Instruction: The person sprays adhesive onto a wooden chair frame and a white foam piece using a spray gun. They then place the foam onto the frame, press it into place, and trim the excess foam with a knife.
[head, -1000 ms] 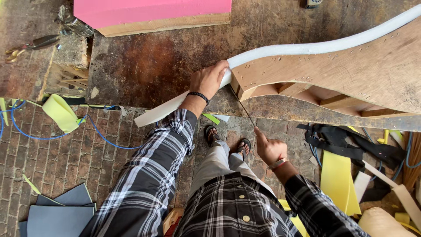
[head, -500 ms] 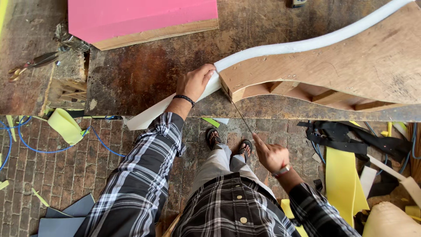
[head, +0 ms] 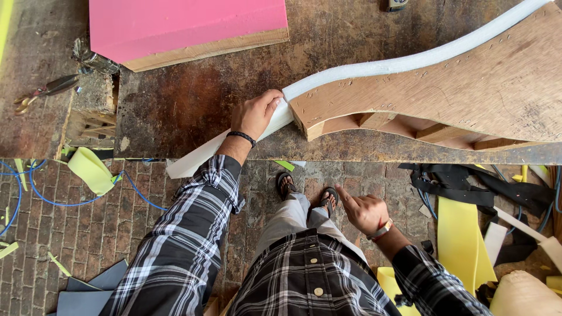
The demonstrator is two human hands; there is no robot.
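Two hands work apart: left hand presses fingers closed on the white foam strip at the curved wooden frame; right hand half-open, holding nothing visible.

A pink foam block lies on the worn workbench; scissors left; yellow foam scraps and blue cable on brick floor.

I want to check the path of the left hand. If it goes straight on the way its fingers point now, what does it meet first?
The left hand points up and right along the white foam strip it presses. It would probably meet the end corner of the wooden frame first, though depth is hard to judge.
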